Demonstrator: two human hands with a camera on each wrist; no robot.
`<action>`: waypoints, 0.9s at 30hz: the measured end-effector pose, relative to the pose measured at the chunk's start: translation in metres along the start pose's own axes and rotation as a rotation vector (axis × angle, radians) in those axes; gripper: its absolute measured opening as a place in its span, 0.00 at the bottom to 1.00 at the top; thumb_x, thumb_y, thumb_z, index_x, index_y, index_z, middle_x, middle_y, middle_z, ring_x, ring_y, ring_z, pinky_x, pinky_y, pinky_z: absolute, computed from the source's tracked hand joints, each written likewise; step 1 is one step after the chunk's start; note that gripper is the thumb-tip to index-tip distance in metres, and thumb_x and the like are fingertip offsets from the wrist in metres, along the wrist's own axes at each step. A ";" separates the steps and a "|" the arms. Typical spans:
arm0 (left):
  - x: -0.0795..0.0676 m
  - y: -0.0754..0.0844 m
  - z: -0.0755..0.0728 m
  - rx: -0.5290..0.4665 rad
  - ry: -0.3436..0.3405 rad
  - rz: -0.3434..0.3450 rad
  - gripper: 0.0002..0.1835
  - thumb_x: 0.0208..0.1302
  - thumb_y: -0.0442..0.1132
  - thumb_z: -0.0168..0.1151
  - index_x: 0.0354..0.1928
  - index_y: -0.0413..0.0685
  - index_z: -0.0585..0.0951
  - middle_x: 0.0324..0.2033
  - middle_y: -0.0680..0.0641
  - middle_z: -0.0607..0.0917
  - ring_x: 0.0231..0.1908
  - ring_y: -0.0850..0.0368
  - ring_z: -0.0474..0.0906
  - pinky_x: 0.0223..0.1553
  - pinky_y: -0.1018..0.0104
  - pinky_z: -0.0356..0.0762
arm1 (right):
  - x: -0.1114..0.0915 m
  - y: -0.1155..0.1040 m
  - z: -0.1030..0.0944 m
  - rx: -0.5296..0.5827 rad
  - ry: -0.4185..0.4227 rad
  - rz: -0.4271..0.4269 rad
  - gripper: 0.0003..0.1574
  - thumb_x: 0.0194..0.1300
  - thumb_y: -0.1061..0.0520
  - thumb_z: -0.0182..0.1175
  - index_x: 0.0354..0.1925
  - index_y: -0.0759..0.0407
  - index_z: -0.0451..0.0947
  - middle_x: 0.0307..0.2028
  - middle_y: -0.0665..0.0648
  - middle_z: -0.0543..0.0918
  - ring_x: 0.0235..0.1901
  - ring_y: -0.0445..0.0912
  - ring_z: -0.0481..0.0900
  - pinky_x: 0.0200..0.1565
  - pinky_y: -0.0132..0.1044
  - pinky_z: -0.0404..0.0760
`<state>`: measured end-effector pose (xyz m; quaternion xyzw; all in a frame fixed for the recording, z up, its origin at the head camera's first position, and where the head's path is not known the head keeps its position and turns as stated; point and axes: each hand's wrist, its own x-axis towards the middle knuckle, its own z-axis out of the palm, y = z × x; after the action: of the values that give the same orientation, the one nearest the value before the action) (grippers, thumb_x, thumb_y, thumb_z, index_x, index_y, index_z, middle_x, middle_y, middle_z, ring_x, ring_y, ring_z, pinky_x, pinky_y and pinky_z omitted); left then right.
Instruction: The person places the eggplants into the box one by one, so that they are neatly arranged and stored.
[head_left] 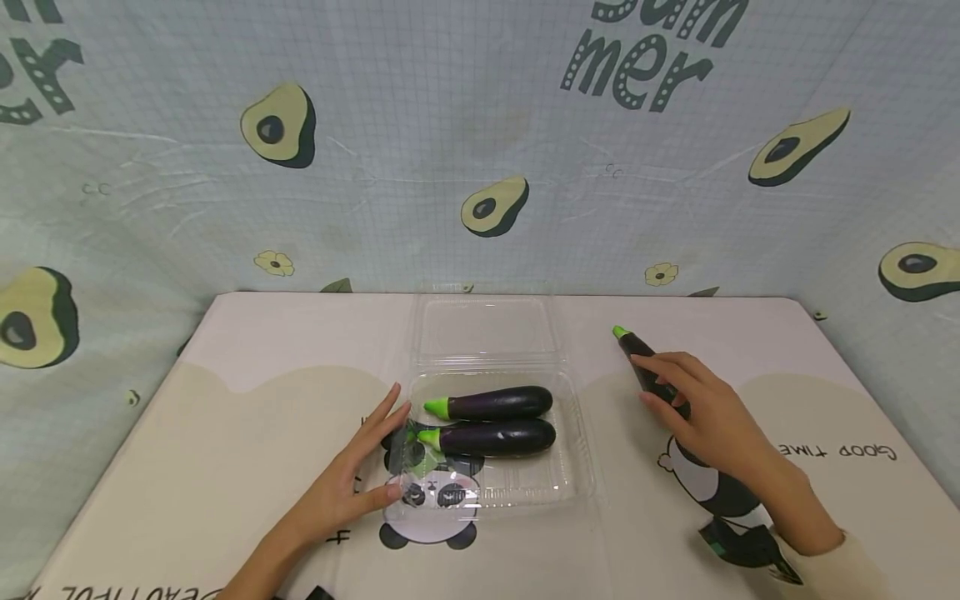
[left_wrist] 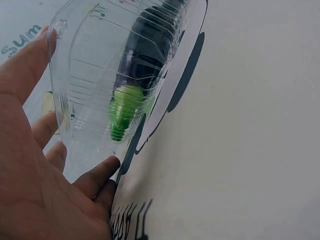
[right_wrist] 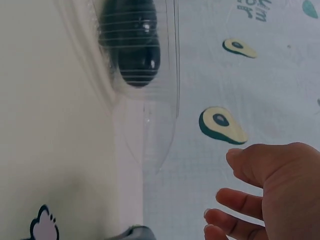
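A clear plastic clamshell container [head_left: 525,490] lies with its lid [head_left: 483,327] folded back. Two eggplants [head_left: 501,403] with green stem ends lie side by side in its base. My left hand [head_left: 351,479] touches the container's left side, its fingers spread and fairly straight; a fingertip meets the rim [left_wrist: 56,65] in the left wrist view. To the right of the container, a third eggplant [head_left: 637,347] lies slanted, green end away from me. Over it my right hand [head_left: 708,408] hovers, thumb and fingers parted, with nothing between them in the right wrist view.
The light table mat [head_left: 262,467] carries printed pandas and lettering. At its back rises a pale curtain [head_left: 390,167] with avocado prints, which also runs along both sides. A dark strap-like object [head_left: 738,546] shows by my right wrist.
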<state>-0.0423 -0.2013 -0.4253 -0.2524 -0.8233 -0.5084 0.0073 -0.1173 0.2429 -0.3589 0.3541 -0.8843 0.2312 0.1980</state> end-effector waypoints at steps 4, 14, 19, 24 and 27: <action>0.000 0.000 0.000 0.002 0.000 0.000 0.44 0.53 0.37 0.66 0.73 0.48 0.59 0.75 0.49 0.46 0.73 0.52 0.39 0.58 0.24 0.42 | -0.007 0.005 -0.002 0.010 0.011 0.019 0.38 0.50 0.69 0.70 0.60 0.58 0.73 0.51 0.54 0.76 0.27 0.38 0.71 0.24 0.24 0.70; 0.000 0.000 0.000 -0.004 0.000 -0.004 0.44 0.52 0.37 0.66 0.73 0.48 0.59 0.75 0.50 0.45 0.73 0.50 0.39 0.58 0.24 0.42 | -0.021 0.014 -0.004 -0.039 0.041 0.109 0.36 0.49 0.70 0.69 0.59 0.63 0.73 0.49 0.57 0.76 0.35 0.44 0.74 0.26 0.26 0.72; 0.001 0.001 0.000 -0.007 0.001 -0.005 0.44 0.52 0.37 0.66 0.73 0.48 0.59 0.75 0.50 0.45 0.73 0.53 0.39 0.59 0.25 0.42 | -0.028 0.019 -0.003 -0.063 0.046 0.183 0.35 0.51 0.68 0.69 0.59 0.62 0.74 0.49 0.58 0.76 0.30 0.44 0.73 0.24 0.23 0.69; 0.000 0.000 0.000 -0.009 -0.001 0.005 0.44 0.52 0.36 0.66 0.72 0.47 0.59 0.75 0.49 0.45 0.73 0.53 0.39 0.58 0.25 0.42 | -0.034 0.022 0.000 -0.077 0.061 0.230 0.35 0.51 0.66 0.70 0.59 0.63 0.74 0.45 0.59 0.77 0.24 0.40 0.67 0.23 0.23 0.65; 0.000 -0.001 0.000 -0.009 -0.003 0.009 0.44 0.52 0.36 0.66 0.73 0.47 0.59 0.75 0.49 0.45 0.73 0.52 0.39 0.58 0.26 0.43 | -0.038 0.023 0.003 -0.079 0.054 0.263 0.34 0.53 0.64 0.69 0.59 0.64 0.73 0.45 0.59 0.76 0.25 0.40 0.66 0.21 0.25 0.65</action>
<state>-0.0426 -0.2014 -0.4257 -0.2571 -0.8197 -0.5118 0.0070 -0.1094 0.2766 -0.3866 0.2207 -0.9259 0.2295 0.2033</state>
